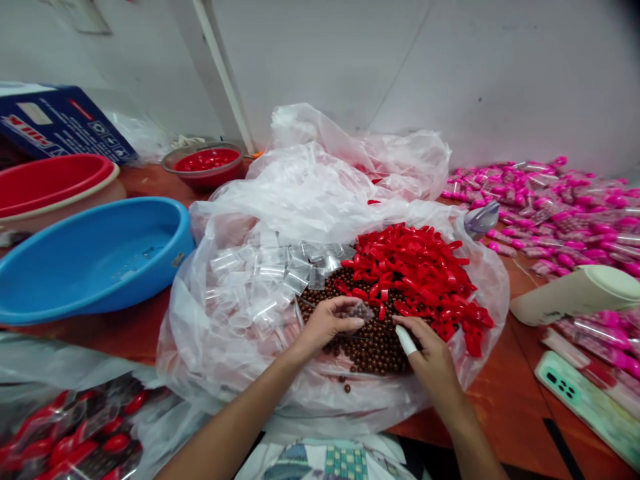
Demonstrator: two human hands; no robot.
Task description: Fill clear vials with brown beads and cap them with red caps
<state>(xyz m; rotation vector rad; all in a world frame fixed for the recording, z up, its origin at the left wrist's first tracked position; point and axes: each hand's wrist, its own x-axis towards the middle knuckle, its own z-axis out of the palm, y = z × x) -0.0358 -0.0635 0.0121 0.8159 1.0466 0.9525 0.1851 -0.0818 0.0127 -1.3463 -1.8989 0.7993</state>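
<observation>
My left hand pinches a small clear plastic tube above a heap of brown beads. Beside it, my right hand hovers at the beads, its thumb wearing a white finger cover. The right thumb and forefinger tips are nearly together; whatever is between them is hidden. Red plastic pieces are piled behind and to the right of the beads. On the left lie several clear plastic tubes. All of these rest on a spread translucent plastic bag.
A blue basin and a red basin stand left, with a bowl of red pieces behind. At right are pink-capped tubes, a pale cup and a phone. Another bag of red pieces is front left.
</observation>
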